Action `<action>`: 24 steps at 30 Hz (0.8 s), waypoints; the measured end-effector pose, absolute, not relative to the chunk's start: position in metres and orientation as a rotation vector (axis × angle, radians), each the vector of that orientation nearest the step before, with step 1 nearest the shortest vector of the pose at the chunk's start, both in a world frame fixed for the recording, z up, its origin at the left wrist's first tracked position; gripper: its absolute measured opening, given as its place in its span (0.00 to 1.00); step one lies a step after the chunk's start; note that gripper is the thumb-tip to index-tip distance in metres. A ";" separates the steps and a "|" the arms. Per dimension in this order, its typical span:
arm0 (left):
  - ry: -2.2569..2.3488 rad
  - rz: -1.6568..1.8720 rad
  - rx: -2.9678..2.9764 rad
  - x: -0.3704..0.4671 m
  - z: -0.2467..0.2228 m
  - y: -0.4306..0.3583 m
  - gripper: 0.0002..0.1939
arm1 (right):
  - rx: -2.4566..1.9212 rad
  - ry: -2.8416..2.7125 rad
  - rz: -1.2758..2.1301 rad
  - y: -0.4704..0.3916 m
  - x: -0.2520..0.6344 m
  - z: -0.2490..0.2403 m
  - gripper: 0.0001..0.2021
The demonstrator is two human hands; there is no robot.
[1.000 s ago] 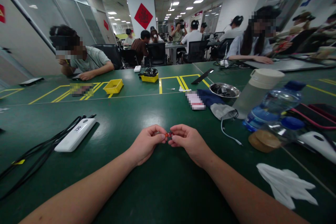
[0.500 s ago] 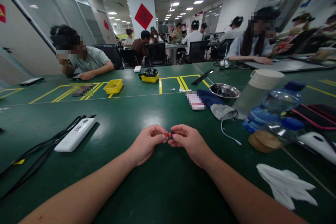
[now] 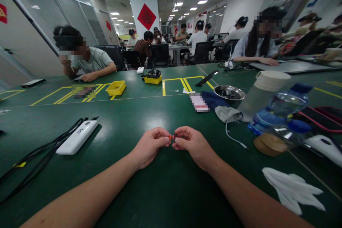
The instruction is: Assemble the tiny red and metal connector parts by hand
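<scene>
Above the green table (image 3: 117, 128), near the middle of the view, my left hand (image 3: 153, 146) pinches a small orange piece (image 3: 170, 137) between thumb and forefinger. Close beside it on the right, my right hand (image 3: 194, 146) has its fingertips closed on a small dark red piece (image 3: 175, 136). The two pieces sit side by side between the fingertips; whether they touch is too small to tell. Most of each piece is hidden by the fingers.
A white power bank (image 3: 77, 137) lies left beside black cables (image 3: 40, 156). Yellow trays (image 3: 116, 88) and a metal bowl (image 3: 229, 92) stand further back. To the right are bottles (image 3: 278, 107) and a white tissue (image 3: 294, 189). People sit across the table.
Both hands stay almost where they were, with the small pieces still between the fingertips. The view has shifted very slightly.
</scene>
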State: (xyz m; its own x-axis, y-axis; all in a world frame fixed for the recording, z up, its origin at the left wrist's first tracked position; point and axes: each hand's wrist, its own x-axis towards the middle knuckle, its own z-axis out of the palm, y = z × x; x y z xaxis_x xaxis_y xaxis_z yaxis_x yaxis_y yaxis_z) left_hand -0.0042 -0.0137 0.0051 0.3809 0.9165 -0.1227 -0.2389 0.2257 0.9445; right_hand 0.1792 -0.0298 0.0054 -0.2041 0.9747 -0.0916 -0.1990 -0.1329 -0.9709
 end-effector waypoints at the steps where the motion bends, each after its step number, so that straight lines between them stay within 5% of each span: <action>1: 0.821 0.932 1.027 -0.004 0.005 -0.014 0.06 | -1.031 -1.132 1.527 -0.030 0.179 0.005 0.15; 24: 0.829 0.964 0.989 -0.004 0.006 -0.012 0.06 | -1.016 -1.058 1.571 -0.028 0.179 0.006 0.12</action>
